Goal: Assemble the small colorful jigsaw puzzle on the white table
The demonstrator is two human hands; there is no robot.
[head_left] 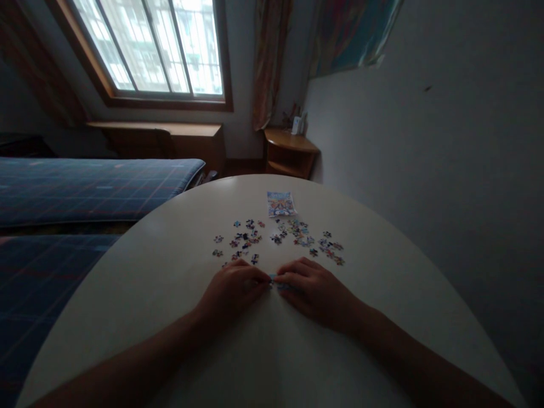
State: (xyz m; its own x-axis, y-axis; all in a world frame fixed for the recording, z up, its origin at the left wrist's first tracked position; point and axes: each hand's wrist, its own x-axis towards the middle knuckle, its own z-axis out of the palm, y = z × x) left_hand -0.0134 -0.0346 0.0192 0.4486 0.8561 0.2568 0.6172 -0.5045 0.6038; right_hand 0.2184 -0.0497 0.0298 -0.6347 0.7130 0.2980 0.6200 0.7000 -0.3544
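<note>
Close together near the middle of a round white table, my two hands meet over light-blue jigsaw puzzle pieces [273, 277]. My left hand [238, 283] pinches a small piece between thumb and forefinger. Fingers of my right hand [317, 289] are curled down on the piece beside it and partly cover it. Whether the two pieces are joined I cannot tell. Beyond the left hand lies a loose group of puzzle pieces [245, 238]. Another scattered group [304, 232] spreads past the right hand. A picture sheet or packet [281, 204] with a colourful print lies behind them.
The round white table [170, 272] has its curved edge all around. A plaid-covered bed [93, 190] stands to the left. At the back are a wooden desk [191, 129] under the window and a corner shelf [293, 140]. A white wall [446, 158] runs along the right.
</note>
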